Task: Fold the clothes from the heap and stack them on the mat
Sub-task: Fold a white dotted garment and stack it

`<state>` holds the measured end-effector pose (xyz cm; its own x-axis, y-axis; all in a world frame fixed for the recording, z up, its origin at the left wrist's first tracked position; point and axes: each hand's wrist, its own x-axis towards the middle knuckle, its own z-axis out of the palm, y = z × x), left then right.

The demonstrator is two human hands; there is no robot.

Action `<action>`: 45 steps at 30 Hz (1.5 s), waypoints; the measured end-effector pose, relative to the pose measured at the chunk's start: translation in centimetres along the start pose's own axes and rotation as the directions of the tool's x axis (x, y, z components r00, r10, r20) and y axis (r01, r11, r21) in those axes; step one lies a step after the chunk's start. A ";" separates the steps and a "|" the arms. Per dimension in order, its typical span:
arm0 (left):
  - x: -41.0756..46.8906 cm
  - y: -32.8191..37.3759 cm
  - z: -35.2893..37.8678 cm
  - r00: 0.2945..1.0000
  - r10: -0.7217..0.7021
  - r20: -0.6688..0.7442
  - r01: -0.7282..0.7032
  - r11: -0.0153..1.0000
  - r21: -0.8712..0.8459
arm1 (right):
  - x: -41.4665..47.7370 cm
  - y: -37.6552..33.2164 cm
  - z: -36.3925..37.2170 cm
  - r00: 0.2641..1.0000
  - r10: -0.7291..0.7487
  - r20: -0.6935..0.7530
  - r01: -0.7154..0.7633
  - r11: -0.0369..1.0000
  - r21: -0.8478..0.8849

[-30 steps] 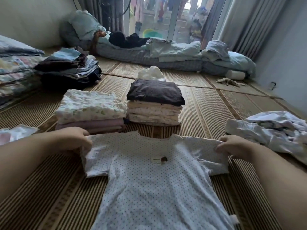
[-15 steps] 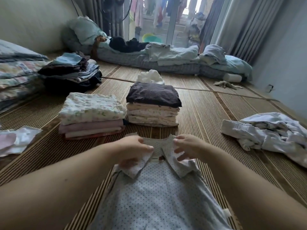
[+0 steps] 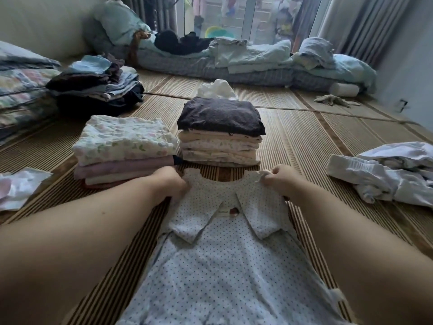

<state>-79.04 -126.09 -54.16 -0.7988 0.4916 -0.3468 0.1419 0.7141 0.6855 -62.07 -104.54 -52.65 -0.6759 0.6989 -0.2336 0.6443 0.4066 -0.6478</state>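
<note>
Since both short sleeves lie turned in across its chest, the dotted shirt (image 3: 225, 266) makes a narrow strip, spread flat down the middle of the mat (image 3: 304, 141) with its hem towards the near edge and its collar pointing away. The left hand (image 3: 172, 184) and right hand (image 3: 280, 182) sit at the two shoulders. The right grip is plainly pinched on a ruck of fabric at the shoulder seam. The left grip is curled down onto the other shoulder and looks clamped on the cloth too, though its fingertips are tucked from sight.

Holding both top corners like this looks like preparation for carrying the collar end down towards the hem, so the shirt halves evenly rather than skewing.

Just beyond the collar stand a floral-topped stack (image 3: 124, 146) and, beside it, a dark-topped stack (image 3: 220, 132), close enough that a finished piece needs only a short lift. The heap (image 3: 384, 174) of unfolded whites lies towards the mat's right edge, so there is more to do.
</note>
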 end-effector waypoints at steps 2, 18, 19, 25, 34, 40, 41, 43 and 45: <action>-0.4 0.8 -0.8 0.997 0.072 0.023 -0.060 0.942 -0.330 | -0.6 -0.6 -1.2 0.997 -0.064 -0.038 0.071 0.977 0.201; -16.4 -8.2 -1.7 0.431 0.763 0.481 -0.897 0.308 0.316 | -22.5 8.6 -1.8 0.938 -0.305 0.162 0.337 0.912 -0.233; -16.8 -9.0 -1.1 0.407 0.727 0.553 -0.903 0.232 0.361 | -23.3 9.3 -1.2 0.936 -0.276 0.219 0.335 0.891 -0.306; -17.3 -10.7 -1.8 0.440 0.677 0.590 -0.892 0.250 0.377 | -25.0 6.4 1.4 0.993 -0.113 0.027 0.116 0.981 -0.154; -21.4 -7.9 3.3 0.476 0.731 0.489 -0.859 0.267 0.436 | -16.1 6.3 2.3 0.970 -0.062 0.235 0.201 0.750 -0.630; -23.6 -3.0 8.2 0.362 0.742 0.564 -0.932 0.270 0.243 | -10.5 4.0 0.7 0.979 -0.171 0.114 0.187 0.509 -0.840; -23.8 -2.2 8.8 0.352 0.734 0.581 -0.936 0.284 0.208 | -10.2 3.7 1.0 0.975 -0.207 0.077 0.175 0.511 -0.842; -24.1 -1.0 9.3 0.329 0.713 0.619 -0.940 0.312 0.140 | -10.4 3.5 1.2 0.946 -0.323 0.025 0.214 0.565 -0.797; -23.5 -0.1 8.5 0.300 0.731 0.613 -0.952 0.265 0.150 | -11.8 3.9 0.9 0.863 -0.504 -0.025 0.351 0.635 -0.688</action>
<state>-55.29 -133.50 -51.55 0.2223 0.9750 0.0042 0.8863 -0.2039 0.4158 -51.90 -111.72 -53.04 -0.8995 0.4129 0.1427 0.4179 0.9085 0.0056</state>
